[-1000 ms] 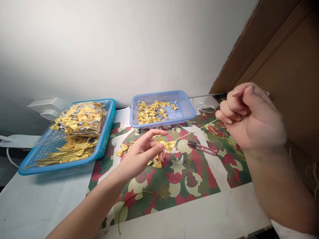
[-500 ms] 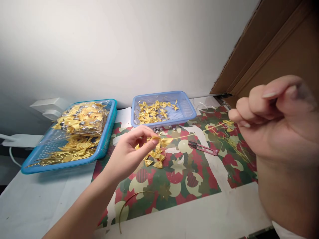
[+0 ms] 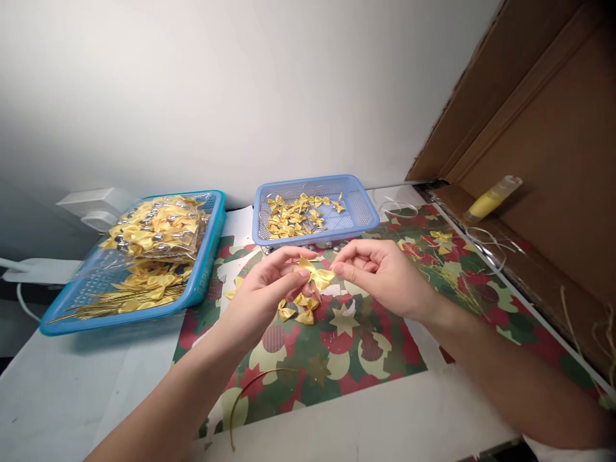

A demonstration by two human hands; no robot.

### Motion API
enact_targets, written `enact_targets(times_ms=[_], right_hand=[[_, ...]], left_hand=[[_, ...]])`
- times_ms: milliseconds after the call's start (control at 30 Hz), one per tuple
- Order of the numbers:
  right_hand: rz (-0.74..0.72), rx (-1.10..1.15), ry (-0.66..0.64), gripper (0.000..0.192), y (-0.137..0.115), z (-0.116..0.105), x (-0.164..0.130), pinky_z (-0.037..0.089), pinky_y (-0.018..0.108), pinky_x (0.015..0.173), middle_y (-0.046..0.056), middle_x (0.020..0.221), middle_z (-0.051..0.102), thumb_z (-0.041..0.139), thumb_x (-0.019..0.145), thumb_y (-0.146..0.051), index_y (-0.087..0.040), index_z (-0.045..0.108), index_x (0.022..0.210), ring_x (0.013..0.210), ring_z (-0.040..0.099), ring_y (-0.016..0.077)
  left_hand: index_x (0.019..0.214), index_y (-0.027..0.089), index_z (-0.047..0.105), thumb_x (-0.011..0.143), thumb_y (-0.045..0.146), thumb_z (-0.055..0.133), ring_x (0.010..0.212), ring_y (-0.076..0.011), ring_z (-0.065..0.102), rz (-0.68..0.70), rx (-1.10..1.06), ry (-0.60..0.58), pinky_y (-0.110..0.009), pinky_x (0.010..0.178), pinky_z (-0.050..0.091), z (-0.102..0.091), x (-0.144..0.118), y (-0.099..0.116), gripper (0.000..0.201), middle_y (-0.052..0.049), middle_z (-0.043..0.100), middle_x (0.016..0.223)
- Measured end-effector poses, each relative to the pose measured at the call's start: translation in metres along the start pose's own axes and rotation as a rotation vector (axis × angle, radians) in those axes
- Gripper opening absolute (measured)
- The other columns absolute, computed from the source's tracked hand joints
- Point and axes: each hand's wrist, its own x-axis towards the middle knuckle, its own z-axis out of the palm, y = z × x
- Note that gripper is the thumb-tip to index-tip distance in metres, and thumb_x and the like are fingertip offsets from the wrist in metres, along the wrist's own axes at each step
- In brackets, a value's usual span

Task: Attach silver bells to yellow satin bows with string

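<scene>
My left hand (image 3: 262, 298) pinches a small yellow satin bow (image 3: 315, 274) between thumb and forefinger, a little above the patterned paper (image 3: 346, 350). My right hand (image 3: 385, 276) has its fingertips on the right side of the same bow. Several more yellow bows (image 3: 298, 309) lie on the paper just under my hands. A thin gold cord cannot be made out between the hands.
A light blue basket (image 3: 359, 212) with several bows stands behind my hands. A teal tray (image 3: 205, 273) at the left holds bagged bows and gold cords. A yellow tube (image 3: 491, 200) lies in the brown cardboard box (image 3: 553, 160) at the right. A white socket (image 3: 94, 208) sits by the wall.
My right hand, raised near the camera and pulling a gold cord taut, has come down and left to the bow. The snips on the paper are now hidden by it.
</scene>
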Motion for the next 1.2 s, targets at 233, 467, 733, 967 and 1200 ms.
enact_targets(times_ms=[233, 467, 733, 967, 1200], right_hand=[[0.042, -0.247, -0.258, 0.007, -0.012, -0.034, 0.001, 0.031, 0.02, 0.051, -0.004, 0.067, 0.046, 0.05, 0.09, -0.025, -0.02, 0.054, 0.087, 0.056, 0.038, 0.0085], [0.136, -0.278, -1.003, 0.011, -0.007, -0.033, -0.005, 0.045, 0.021, 0.06, 0.002, 0.076, 0.067, 0.056, 0.087, -0.02, -0.014, 0.065, 0.085, 0.068, 0.061, 0.0112], [-0.027, -0.19, -1.044, 0.018, -0.021, -0.04, -0.014, 0.048, 0.024, 0.074, 0.005, 0.094, 0.072, 0.065, 0.083, -0.029, -0.017, 0.073, 0.094, 0.087, 0.065, 0.0153], [0.484, -1.034, -0.339, 0.023, 0.018, -0.064, 0.007, 0.034, 0.025, 0.047, 0.004, 0.072, 0.064, 0.079, 0.057, -0.024, -0.018, 0.063, 0.074, 0.063, 0.059, 0.0185], [0.658, -1.105, -0.394, 0.018, 0.033, -0.057, 0.019, 0.032, 0.026, 0.046, 0.004, 0.068, 0.061, 0.069, 0.057, -0.01, -0.016, 0.061, 0.071, 0.058, 0.057, 0.0167]], left_hand=[[0.088, 0.02, 0.059, 0.08, 0.029, 0.06, 0.055, -0.0104, 0.05, 0.075, 0.106, 0.009, -0.023, 0.053, 0.039, -0.01, 0.0, 0.007, 0.012, 0.003, 0.055, 0.061], [0.076, 0.023, 0.065, 0.076, 0.011, 0.057, 0.068, -0.0142, 0.056, 0.611, 0.844, -0.048, -0.028, 0.067, 0.044, -0.027, -0.008, 0.024, 0.014, 0.0, 0.066, 0.072], [0.078, 0.024, 0.066, 0.074, 0.002, 0.055, 0.072, -0.015, 0.064, 0.683, 0.756, -0.15, -0.025, 0.065, 0.052, -0.028, -0.009, 0.024, 0.025, 0.0, 0.068, 0.072], [0.073, 0.023, 0.065, 0.072, 0.002, 0.053, 0.071, -0.0151, 0.066, 0.725, 0.691, -0.137, -0.025, 0.062, 0.055, -0.027, -0.01, 0.025, 0.024, -0.001, 0.068, 0.07], [0.074, 0.02, 0.063, 0.071, -0.002, 0.055, 0.073, -0.0122, 0.065, 0.759, 0.585, -0.176, -0.022, 0.063, 0.055, -0.029, -0.011, 0.024, 0.024, -0.001, 0.068, 0.077]])
